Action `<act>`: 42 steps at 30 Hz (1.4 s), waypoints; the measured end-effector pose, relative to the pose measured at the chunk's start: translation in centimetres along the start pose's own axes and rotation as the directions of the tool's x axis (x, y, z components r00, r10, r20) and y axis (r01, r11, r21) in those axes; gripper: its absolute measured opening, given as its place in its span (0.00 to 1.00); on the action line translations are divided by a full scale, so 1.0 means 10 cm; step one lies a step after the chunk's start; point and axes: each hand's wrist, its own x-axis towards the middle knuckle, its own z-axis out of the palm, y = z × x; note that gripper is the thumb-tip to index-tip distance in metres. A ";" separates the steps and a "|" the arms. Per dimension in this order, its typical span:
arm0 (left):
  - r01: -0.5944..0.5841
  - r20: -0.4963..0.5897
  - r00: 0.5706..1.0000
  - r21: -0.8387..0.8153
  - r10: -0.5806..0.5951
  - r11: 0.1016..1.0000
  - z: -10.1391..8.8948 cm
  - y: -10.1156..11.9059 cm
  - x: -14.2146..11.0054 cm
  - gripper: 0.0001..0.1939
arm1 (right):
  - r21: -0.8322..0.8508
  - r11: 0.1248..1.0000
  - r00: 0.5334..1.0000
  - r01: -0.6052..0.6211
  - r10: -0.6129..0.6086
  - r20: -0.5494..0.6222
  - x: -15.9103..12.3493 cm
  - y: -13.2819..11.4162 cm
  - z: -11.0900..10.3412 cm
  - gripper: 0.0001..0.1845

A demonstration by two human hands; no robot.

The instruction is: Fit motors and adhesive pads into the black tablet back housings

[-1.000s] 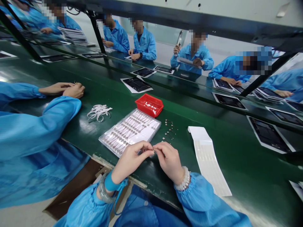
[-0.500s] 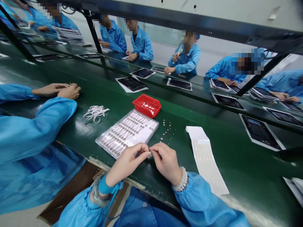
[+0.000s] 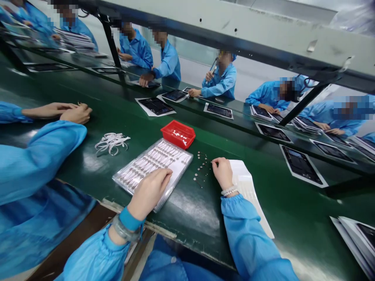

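Observation:
My left hand (image 3: 152, 189) hovers over the near right part of a clear tray (image 3: 172, 186), fingers pressed together; whatever they hold, if anything, is hidden. Rows of small grey discs with thin reddish wires (image 3: 156, 162) lie in that tray on a white sheet. To the right, my right hand (image 3: 223, 172) is pinched just beside a loose group of similar wired discs (image 3: 199, 169) on the green table. A tiny pale speck shows by its fingertips, and I cannot make out what they hold. Beneath that wrist runs a white strip sheet (image 3: 249, 185).
A red bin (image 3: 178, 124) with small white pieces stands behind the tray. White strips (image 3: 111, 143) lie tangled to the left, near a co-worker's hands (image 3: 76, 114). Dark panels on white sheets (image 3: 303, 164) line the far belt. More sheets (image 3: 351, 242) sit at the right edge.
My hands, which met fingertip to fingertip in front of the tray, have parted. The right moved right and away to the loose discs; the left shifted left over the tray.

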 end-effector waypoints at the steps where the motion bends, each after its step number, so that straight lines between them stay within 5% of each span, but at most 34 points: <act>1: -0.010 0.006 1.000 0.021 0.010 1.000 0.00 -0.01 0.00 0.15 | -0.010 1.000 1.000 0.002 -0.002 0.001 -0.01 0.00 0.04 0.11; 13: -0.102 0.157 0.985 0.182 0.074 0.978 -0.07 -0.07 0.13 0.12 | -0.045 0.997 0.996 0.069 -0.067 0.060 -0.08 0.08 0.10 0.10; 20: -0.096 0.246 0.968 0.157 0.055 0.983 -0.19 -0.12 0.50 0.12 | -0.008 0.999 0.998 0.053 -0.052 0.045 -0.08 0.12 0.10 0.10; 34: -0.010 0.399 0.912 0.246 -0.092 0.969 0.34 0.06 1.13 0.13 | 0.168 0.984 0.995 0.064 -0.051 -0.080 -0.06 0.08 0.01 0.13; 42: 0.098 0.327 0.933 0.174 -0.151 0.980 0.21 0.01 1.12 0.12 | 0.397 0.917 0.993 0.018 0.031 -0.117 -0.04 -0.04 -0.12 0.11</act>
